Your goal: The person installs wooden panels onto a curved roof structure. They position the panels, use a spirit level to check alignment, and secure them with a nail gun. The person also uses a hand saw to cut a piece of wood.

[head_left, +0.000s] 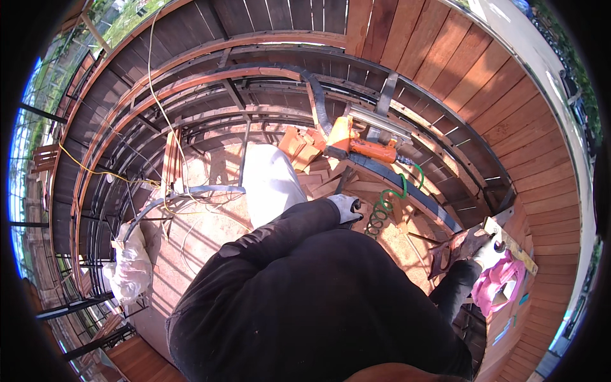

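My left hand (345,208), in a white glove with dark fingers, is in front of my chest. Its fingers are curled, and whatever lies within them is too small to make out. Out to the right, my right hand (489,251), gloved the same way, closes on a flat yellowish strip (520,254) with dark marks. Beneath it a pink bag or cloth (491,286) rests at the edge of the wooden boards. Beyond my left hand, an orange nail gun (366,148) lies on the dark curved frame, a green coiled hose (383,205) trailing from it.
Reddish-brown boards (445,60) cover the curved frame at upper right. Bare dark metal rails (375,169) curve around me. Wood offcuts (304,148) are piled beside a white sack (272,178). Cables (184,184) cross the dusty floor; a white plastic bag (130,270) is at left.
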{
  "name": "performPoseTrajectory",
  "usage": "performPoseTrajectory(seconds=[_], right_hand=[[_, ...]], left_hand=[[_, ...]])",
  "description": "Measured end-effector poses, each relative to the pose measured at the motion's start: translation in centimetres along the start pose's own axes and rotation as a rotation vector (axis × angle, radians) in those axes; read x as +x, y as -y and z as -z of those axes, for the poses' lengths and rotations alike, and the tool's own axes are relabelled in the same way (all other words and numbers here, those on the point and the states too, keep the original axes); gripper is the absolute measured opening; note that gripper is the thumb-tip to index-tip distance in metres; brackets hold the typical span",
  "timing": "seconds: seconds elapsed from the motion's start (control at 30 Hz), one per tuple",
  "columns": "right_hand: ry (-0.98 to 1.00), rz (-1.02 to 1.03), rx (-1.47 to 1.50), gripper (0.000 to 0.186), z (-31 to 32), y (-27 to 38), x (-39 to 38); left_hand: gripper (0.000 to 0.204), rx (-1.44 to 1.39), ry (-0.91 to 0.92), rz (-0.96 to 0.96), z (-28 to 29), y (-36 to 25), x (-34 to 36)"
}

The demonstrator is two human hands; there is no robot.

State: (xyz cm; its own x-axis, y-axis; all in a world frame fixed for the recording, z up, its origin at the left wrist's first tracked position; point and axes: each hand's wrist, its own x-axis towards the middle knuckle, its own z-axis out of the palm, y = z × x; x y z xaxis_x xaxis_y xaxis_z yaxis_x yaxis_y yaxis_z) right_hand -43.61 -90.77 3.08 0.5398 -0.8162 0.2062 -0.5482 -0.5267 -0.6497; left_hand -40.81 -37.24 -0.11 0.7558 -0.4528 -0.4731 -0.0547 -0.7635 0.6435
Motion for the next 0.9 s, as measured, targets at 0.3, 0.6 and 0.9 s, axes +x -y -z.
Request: performPoseTrajectory(seconds=[0.3,0.6,0.9], right_hand=[[0.433,0.152,-0.669,0.089,2.2,12.6,-15.2],[0.424,0.261,-0.595,0.086,1.8,8.2,-20.7],[-0.038,0.286,-0.010,0.061,2.9,7.6,-21.8]], left_hand=[[0.048,-0.026,0.040,-0.052,-0.3,0.3,-0.1],[0.032,-0.006,0.219,-0.133,-1.4,2.2,1.8],[0.037,0.175,0.241,-0.102,-3.1,4.8,4.8]])
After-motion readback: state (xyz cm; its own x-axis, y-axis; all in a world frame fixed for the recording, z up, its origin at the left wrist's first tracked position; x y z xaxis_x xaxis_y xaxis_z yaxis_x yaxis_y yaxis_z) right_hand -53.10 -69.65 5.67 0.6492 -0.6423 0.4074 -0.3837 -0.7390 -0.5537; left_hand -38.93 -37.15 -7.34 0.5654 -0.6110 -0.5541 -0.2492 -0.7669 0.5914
